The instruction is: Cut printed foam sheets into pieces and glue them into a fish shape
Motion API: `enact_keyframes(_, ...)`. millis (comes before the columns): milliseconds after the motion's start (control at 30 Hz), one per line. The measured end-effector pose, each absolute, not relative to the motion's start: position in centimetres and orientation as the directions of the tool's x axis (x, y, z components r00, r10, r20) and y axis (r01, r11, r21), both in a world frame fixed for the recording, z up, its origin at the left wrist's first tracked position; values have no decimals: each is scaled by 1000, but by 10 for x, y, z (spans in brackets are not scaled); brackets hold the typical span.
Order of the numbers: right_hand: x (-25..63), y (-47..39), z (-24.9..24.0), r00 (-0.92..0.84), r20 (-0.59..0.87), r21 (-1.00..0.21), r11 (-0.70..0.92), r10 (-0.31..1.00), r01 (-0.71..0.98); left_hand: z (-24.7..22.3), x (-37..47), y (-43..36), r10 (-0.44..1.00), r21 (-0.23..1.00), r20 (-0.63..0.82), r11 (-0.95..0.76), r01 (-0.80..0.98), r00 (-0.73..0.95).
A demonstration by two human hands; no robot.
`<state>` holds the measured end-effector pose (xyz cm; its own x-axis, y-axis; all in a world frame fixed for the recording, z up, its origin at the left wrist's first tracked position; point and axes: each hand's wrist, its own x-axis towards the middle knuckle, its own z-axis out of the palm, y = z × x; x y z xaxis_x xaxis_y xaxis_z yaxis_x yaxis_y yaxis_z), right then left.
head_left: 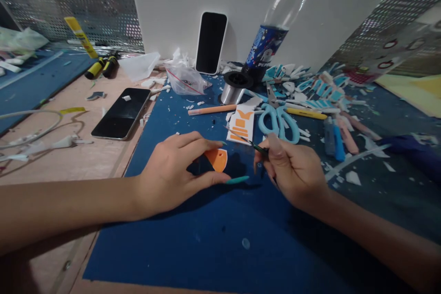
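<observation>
My left hand (172, 172) rests on the blue mat (193, 243), its fingers and thumb curved around a small orange piece (219, 160). The piece has a pale edge, one rounded side and a small dark spot or hole. In my right hand (298, 170) is a slim pointed tool (245, 139) with a dark handle, its tip directed to the upper left, apart from the orange piece. Its exact kind is unclear. Just beyond the tip lies a white card (248, 119) bearing several orange shapes. Light-blue-handled scissors (292, 127) lie behind my right hand.
A spool (232, 94), a Pepsi bottle (267, 46) and an upright phone (211, 41) stand at the back. Another phone (121, 112) lies left. White and blue scraps (320, 89) clutter the right rear, near a yellow pen-like tool (306, 113).
</observation>
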<state>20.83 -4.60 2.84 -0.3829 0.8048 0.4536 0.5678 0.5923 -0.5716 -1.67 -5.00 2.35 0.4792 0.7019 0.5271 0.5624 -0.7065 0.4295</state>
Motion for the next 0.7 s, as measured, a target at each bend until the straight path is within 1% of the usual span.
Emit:
enact_keyframes(167, 212, -47, 26, -402, 449, -557, 602, 798, 572, 25, -17, -51, 705, 464, 545, -704, 538, 453)
enact_keyframes(300, 213, -42, 23, -495, 512, -488, 712, 702, 504, 25, -17, -51, 739, 529, 532, -671, 519, 413)
enact_keyframes(367, 213, -40, 22, -546, 513, -458, 749, 663, 479, 25, -17, -51, 758, 558, 515, -651, 515, 400)
enact_keyframes(500, 213, -38, 21, -592, 497, -412, 773, 634, 482, 28, -18, -51, 791, 598, 486, -612, 518, 372)
enact_keyframes(600, 215, -39, 19, -612, 488, -386, 783, 622, 488, 28, -18, -51, 790, 604, 492, -612, 510, 366)
enact_keyframes(700, 216, -39, 17, -612, 490, -380, 784, 620, 490, 27, -18, -52, 764, 578, 528, -644, 501, 372)
